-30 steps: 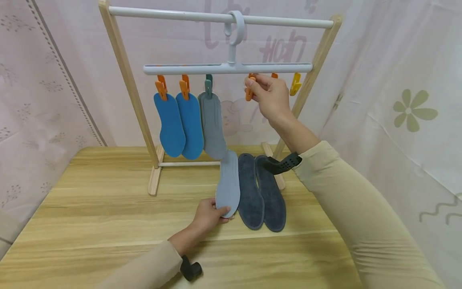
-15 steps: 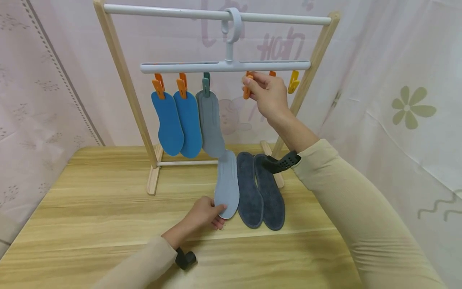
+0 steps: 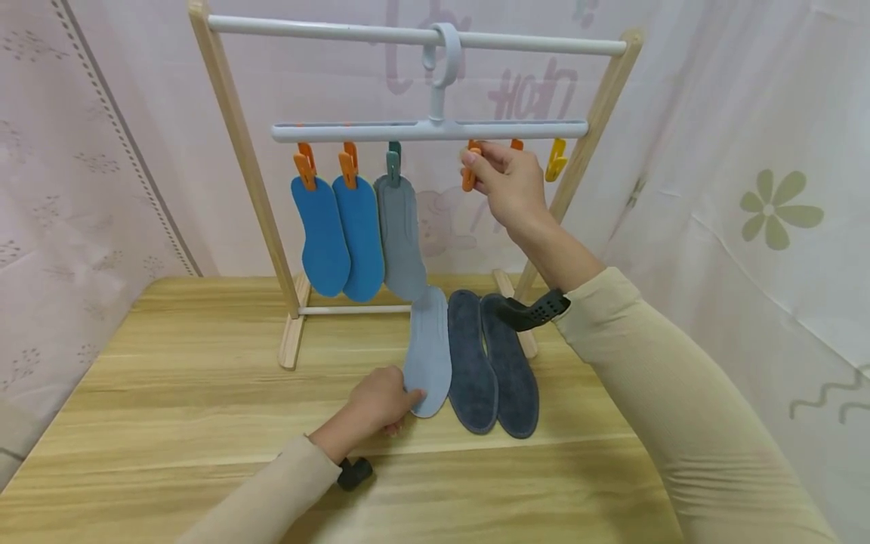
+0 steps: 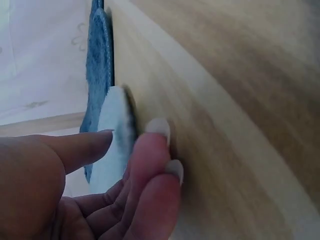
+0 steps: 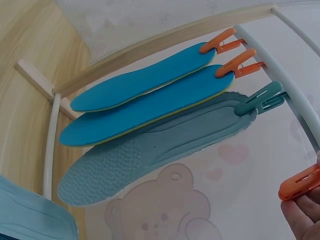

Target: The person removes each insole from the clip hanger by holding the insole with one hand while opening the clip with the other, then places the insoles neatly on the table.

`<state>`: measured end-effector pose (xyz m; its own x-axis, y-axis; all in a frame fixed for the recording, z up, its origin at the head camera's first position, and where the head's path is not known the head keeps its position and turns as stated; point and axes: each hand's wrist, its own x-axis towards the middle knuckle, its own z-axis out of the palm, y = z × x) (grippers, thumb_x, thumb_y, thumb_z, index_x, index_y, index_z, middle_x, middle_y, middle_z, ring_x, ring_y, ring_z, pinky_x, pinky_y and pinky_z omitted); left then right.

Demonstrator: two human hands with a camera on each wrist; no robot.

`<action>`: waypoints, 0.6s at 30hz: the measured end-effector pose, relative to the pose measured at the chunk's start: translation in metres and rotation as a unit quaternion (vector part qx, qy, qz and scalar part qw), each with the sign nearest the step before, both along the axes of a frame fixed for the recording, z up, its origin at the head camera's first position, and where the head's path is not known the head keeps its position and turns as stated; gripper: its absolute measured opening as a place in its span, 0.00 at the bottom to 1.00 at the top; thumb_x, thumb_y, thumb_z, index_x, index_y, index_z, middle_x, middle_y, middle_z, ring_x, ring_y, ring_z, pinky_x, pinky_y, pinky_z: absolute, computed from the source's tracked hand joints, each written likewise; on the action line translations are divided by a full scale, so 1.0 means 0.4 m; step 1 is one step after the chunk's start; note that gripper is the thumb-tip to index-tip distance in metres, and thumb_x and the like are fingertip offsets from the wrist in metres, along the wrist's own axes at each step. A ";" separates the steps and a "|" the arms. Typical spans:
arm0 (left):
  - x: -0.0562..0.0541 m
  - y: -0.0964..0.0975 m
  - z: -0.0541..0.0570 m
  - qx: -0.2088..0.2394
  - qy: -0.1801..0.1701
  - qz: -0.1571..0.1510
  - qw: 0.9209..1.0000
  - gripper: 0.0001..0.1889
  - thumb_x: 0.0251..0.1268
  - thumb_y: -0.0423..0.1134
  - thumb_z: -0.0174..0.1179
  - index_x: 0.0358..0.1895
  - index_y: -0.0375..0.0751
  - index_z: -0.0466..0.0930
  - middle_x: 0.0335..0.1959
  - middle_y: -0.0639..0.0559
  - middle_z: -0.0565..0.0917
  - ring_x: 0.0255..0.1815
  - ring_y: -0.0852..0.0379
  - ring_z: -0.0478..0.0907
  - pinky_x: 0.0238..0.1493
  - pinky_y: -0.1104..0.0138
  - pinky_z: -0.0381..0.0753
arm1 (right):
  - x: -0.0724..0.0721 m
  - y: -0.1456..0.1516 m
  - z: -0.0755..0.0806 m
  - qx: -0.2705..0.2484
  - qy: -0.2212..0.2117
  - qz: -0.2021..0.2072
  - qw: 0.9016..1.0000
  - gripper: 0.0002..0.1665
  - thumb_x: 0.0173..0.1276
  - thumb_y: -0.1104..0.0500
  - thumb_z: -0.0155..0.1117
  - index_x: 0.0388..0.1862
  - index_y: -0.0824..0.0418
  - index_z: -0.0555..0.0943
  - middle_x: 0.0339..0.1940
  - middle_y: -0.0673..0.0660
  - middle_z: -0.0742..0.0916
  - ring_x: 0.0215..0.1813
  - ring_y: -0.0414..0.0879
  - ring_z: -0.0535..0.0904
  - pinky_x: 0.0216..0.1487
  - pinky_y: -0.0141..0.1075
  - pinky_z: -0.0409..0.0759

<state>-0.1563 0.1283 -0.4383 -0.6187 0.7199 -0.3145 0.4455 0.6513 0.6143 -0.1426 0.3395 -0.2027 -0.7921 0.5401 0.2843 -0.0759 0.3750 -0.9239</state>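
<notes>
I note a printed curtain (image 3: pixel 741 91) behind the wooden table (image 3: pixel 204 438). On the table stands a rack (image 3: pixel 326 31) with wooden posts and a white rail. The right sleeve (image 3: pixel 666 378) reaches up toward it; the left sleeve (image 3: pixel 265 491) lies low over the table.

A white hanger (image 3: pixel 381 133) is hooked on the rail. Two dark insoles (image 3: pixel 472 363) lie side by side on the table, the outer one partly hidden by the black wrist strap (image 3: pixel 533 310). Just beside them, to the left, I find the pale insole (image 3: pixel 430 355) on the table, lengthwise toward the rack. Two blue insoles (image 3: pixel 360 242), overlapping, and a grey insole (image 3: pixel 401 242) hang in a row above.

The left hand (image 3: pixel 381 397) is at the pale insole's near end. I record its thumb over the edge and its fingers bent and apart from the thumb, the grasp released; whether the thumb touches I cannot tell. The right hand (image 3: pixel 510 177) is raised below the hanger, thumb and fingers pinching the held clip (image 3: pixel 470 170), an orange one.

Orange clips (image 3: pixel 350 165) grip the blue insoles and a green clip (image 3: pixel 393 162) the grey one. A yellow clip (image 3: pixel 556 160) hangs near the hanger's right end.
</notes>
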 end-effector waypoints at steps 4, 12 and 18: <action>-0.003 0.001 0.009 -0.016 0.025 -0.001 1.000 0.26 0.73 0.50 0.61 0.17 0.35 0.82 0.08 0.46 0.81 0.08 0.56 0.77 0.11 0.69 0.69 | -0.001 0.002 -0.002 0.007 -0.003 -0.004 1.000 0.28 0.75 0.51 0.62 0.70 0.58 0.77 0.64 0.58 0.86 0.61 0.46 0.83 0.65 0.35 0.81; -0.027 0.019 0.020 0.050 0.094 0.019 0.994 0.24 0.74 0.47 0.60 0.17 0.43 0.73 0.10 0.54 0.68 0.12 0.58 0.66 0.15 0.67 0.64 | 0.000 0.006 -0.008 0.031 -0.009 -0.007 0.999 0.28 0.75 0.51 0.63 0.70 0.57 0.77 0.64 0.58 0.86 0.63 0.46 0.83 0.65 0.35 0.81; -0.062 0.044 0.034 0.136 0.043 0.040 0.989 0.14 0.76 0.46 0.58 0.40 0.37 0.80 0.22 0.47 0.79 0.21 0.55 0.73 0.23 0.63 0.74 | 0.002 0.005 -0.005 0.042 -0.012 -0.003 0.999 0.29 0.75 0.51 0.62 0.72 0.58 0.75 0.65 0.58 0.85 0.65 0.46 0.83 0.65 0.35 0.81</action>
